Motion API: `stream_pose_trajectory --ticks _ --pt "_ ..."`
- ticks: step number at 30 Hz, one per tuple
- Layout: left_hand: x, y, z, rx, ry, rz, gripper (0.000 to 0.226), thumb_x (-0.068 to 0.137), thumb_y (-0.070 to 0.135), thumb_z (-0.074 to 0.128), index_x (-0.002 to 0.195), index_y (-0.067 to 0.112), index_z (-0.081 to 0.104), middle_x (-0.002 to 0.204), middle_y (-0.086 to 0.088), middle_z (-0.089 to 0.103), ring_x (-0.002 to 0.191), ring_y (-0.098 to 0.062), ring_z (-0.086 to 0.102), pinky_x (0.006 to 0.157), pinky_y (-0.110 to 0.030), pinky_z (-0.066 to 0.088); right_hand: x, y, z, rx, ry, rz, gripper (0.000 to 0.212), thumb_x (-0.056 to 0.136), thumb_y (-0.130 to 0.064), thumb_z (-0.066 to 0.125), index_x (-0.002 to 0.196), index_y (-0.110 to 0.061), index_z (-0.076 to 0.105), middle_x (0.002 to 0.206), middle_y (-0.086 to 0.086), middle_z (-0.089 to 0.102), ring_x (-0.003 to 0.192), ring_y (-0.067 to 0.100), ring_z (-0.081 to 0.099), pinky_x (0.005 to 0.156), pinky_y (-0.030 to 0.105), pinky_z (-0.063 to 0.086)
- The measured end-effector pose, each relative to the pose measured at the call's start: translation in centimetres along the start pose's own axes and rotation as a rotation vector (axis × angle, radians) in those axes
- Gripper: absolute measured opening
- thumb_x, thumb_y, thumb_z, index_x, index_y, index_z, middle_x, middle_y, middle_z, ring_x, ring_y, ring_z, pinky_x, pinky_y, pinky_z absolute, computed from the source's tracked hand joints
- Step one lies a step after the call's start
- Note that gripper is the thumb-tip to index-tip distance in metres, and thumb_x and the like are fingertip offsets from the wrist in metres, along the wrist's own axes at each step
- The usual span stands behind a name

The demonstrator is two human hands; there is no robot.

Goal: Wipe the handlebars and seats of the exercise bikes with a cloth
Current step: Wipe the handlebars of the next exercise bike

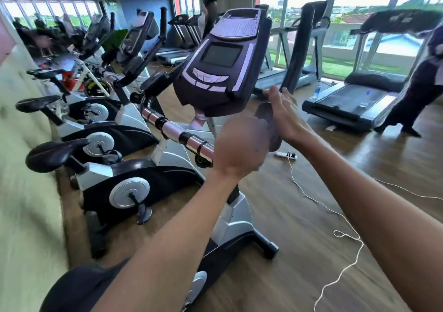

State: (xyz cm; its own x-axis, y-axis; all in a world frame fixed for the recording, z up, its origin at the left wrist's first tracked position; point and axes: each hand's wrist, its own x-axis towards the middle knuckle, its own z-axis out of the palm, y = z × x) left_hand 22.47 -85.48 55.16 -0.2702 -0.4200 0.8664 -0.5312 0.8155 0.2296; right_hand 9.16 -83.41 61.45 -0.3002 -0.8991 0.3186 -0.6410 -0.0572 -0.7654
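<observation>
- the exercise bike [167,167] stands upright before me, black and silver, its dark console [221,55] tilted my way.
- its handlebar [177,133] is chrome with black bands.
- its black seat [51,154] sits at my left.
- a dark cloth [269,124] hangs under the console.

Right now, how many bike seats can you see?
3 clear ones: nearest seat at lower left, second seat behind it, third seat farther back. More may hide in the blurry far row.
</observation>
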Motion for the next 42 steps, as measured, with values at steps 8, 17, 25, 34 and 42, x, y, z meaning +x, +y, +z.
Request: stream_pose_trajectory --ticks 8,17,25,34,42 --pt "-3.2 -3.2 -3.1 0.075 0.017 -0.351 0.033 0.100 0.036 0.052 0.085 0.009 0.064 0.081 -0.010 0.066 0.082 -0.035 0.063 0.075 -0.043 0.054 0.7 -0.6 -0.3 -0.147 0.077 -0.002 0.056 0.112 -0.045 0.018 0.151 -0.015 0.046 0.166 0.008 0.030 0.157 0.017 0.011 0.124 0.032 0.004" --pt "-3.8 -0.8 0.3 0.303 -0.208 -0.153 0.075 0.106 0.054 0.018 0.104 0.001 0.071 0.099 -0.017 0.073 0.094 -0.038 0.065 0.099 -0.049 0.045 1.2 -0.7 2.4 -0.347 0.233 0.039 0.056 0.112 -0.045 0.020 0.146 -0.015 0.053 0.160 0.009 0.042 0.154 0.019 0.020 0.127 0.045 0.001" --pt "-1.3 -1.6 -1.6 0.296 -0.371 -0.051 0.075 0.089 0.084 0.019 0.058 0.020 0.043 0.058 0.000 0.038 0.064 -0.028 0.049 0.065 -0.037 0.035 0.7 -0.3 2.4 -0.468 0.177 0.029 0.061 0.111 -0.049 0.013 0.133 -0.017 0.061 0.150 0.010 0.053 0.152 0.022 0.025 0.126 0.048 -0.004" --pt "-4.5 -5.3 -1.3 0.194 -0.172 0.117 0.078 0.095 0.073 0.033 0.082 0.006 0.072 0.078 -0.010 0.069 0.080 -0.032 0.062 0.088 -0.039 0.048 -1.8 1.0 1.8 -0.789 0.019 -0.107 0.067 0.108 -0.052 0.008 0.163 -0.013 0.016 0.172 -0.001 0.007 0.157 0.012 -0.010 0.125 0.046 -0.016" --pt "2.5 -5.7 -2.3 0.209 -0.618 -0.124 0.084 0.089 0.085 0.017 0.059 0.014 0.050 0.063 -0.003 0.050 0.076 -0.031 0.056 0.066 -0.037 0.034 -3.9 2.0 1.4 -0.902 -0.004 -0.182 0.073 0.104 -0.053 0.003 0.164 -0.013 0.014 0.172 -0.002 0.006 0.157 0.010 -0.006 0.124 0.049 -0.016"
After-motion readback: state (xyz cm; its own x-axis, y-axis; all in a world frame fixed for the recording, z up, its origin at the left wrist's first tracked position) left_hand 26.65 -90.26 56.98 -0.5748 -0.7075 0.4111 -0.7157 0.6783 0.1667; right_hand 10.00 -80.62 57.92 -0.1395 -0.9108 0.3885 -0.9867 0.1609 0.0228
